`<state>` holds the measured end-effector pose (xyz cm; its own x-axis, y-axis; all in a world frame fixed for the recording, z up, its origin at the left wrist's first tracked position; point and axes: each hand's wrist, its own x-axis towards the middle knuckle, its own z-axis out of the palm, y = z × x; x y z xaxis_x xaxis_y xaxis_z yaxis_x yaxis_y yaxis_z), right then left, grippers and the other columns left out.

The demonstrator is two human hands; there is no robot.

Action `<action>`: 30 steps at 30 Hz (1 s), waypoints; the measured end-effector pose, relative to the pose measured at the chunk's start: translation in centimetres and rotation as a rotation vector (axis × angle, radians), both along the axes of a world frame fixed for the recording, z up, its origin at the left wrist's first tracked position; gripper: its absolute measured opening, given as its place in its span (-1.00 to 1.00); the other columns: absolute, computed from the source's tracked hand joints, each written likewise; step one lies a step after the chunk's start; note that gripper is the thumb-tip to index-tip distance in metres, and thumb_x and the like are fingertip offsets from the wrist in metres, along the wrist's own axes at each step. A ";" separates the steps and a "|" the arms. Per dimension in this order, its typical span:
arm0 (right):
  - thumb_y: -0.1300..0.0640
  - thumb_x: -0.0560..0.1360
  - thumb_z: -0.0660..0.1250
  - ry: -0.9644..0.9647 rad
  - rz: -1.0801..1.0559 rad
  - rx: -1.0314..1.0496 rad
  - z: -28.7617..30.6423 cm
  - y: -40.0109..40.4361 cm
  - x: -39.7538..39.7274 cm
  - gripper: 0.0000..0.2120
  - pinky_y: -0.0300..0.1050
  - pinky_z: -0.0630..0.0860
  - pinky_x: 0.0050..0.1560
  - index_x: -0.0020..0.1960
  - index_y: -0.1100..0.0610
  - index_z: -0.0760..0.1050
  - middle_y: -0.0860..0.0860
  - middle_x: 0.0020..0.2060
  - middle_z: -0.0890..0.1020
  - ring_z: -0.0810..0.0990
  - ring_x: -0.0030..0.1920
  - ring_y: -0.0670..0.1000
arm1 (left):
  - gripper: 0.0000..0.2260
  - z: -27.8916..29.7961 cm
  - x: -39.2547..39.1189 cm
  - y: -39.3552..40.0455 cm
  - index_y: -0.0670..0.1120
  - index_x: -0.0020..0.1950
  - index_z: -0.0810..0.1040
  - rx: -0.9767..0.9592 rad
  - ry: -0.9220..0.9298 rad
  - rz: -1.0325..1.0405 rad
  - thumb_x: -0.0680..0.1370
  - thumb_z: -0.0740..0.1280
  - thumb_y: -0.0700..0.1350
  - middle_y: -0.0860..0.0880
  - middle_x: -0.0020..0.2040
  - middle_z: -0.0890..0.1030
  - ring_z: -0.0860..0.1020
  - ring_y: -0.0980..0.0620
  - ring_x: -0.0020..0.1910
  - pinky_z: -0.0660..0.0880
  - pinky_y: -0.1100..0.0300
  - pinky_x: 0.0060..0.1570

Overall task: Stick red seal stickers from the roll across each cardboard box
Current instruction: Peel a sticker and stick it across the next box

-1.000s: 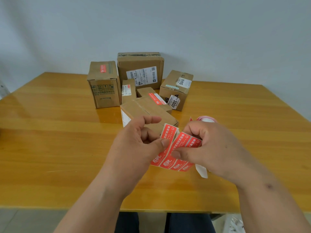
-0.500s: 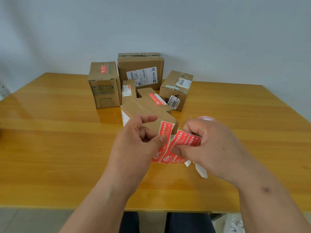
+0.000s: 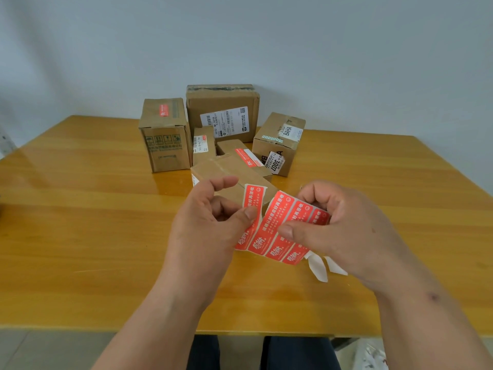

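Head view: left hand [image 3: 210, 225] pinches one red seal sticker [image 3: 252, 209], peeling it off the strip of stickers [image 3: 282, 231] that the right hand [image 3: 344, 225] grips, likely to steady the backing. Nearest cardboard box [image 3: 229, 180], bare of a seal, sits just behind on the wooden table [image 3: 80, 209], probably next.

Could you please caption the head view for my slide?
Left hand peels one red seal sticker from the strip held by the right hand.

Parcel-packing spot: labelled boxes [image 3: 222, 117], table [image 3: 80, 209].
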<state>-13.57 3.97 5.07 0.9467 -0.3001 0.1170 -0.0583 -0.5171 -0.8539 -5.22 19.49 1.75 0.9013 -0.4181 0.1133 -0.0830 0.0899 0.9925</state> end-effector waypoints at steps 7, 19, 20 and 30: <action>0.02 0.31 0.53 -0.034 -0.011 0.029 -0.3 -0.1 -0.2 -0.79 -0.21 0.60 -0.24 -0.19 -0.04 0.50 -0.13 -0.20 0.68 0.68 -0.17 -0.14 | -0.70 -0.1 -0.2 0.0 0.11 0.15 0.45 -0.022 0.014 0.030 0.48 0.41 -0.14 -0.01 -0.29 0.63 0.65 0.08 -0.28 0.46 0.36 -0.43; 0.02 0.32 0.52 -0.058 0.004 -0.009 -0.2 0.1 -0.2 -0.80 -0.30 0.56 -0.29 -0.18 -0.03 0.50 -0.16 -0.22 0.67 0.67 -0.21 -0.17 | -0.66 -0.3 -0.2 -0.2 0.13 0.16 0.46 -0.085 0.023 0.118 0.48 0.41 -0.20 -0.12 -0.20 0.62 0.64 0.04 -0.28 0.46 0.34 -0.45; 0.01 0.32 0.52 -0.058 0.002 -0.008 -0.2 0.1 -0.2 -0.80 -0.29 0.55 -0.29 -0.17 -0.04 0.50 -0.16 -0.22 0.68 0.67 -0.21 -0.17 | -0.66 -0.3 -0.2 -0.2 0.14 0.16 0.46 -0.090 0.023 0.126 0.49 0.41 -0.20 -0.15 -0.18 0.62 0.64 0.05 -0.28 0.47 0.34 -0.44; -0.06 0.31 0.54 -0.074 0.001 0.004 -0.5 0.0 -0.1 -0.74 -0.12 0.58 -0.18 -0.13 -0.07 0.50 -0.13 -0.20 0.68 0.66 -0.17 -0.13 | -0.63 -0.5 -0.1 0.0 0.13 0.22 0.45 -0.096 0.012 0.183 0.50 0.40 -0.19 -0.15 -0.14 0.60 0.63 0.06 -0.25 0.49 0.32 -0.42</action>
<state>-13.63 3.95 4.58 0.9357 -0.2996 0.1861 0.0059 -0.5141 -0.8577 -5.27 19.46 1.30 0.9627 -0.2353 0.1334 -0.0946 0.1690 0.9811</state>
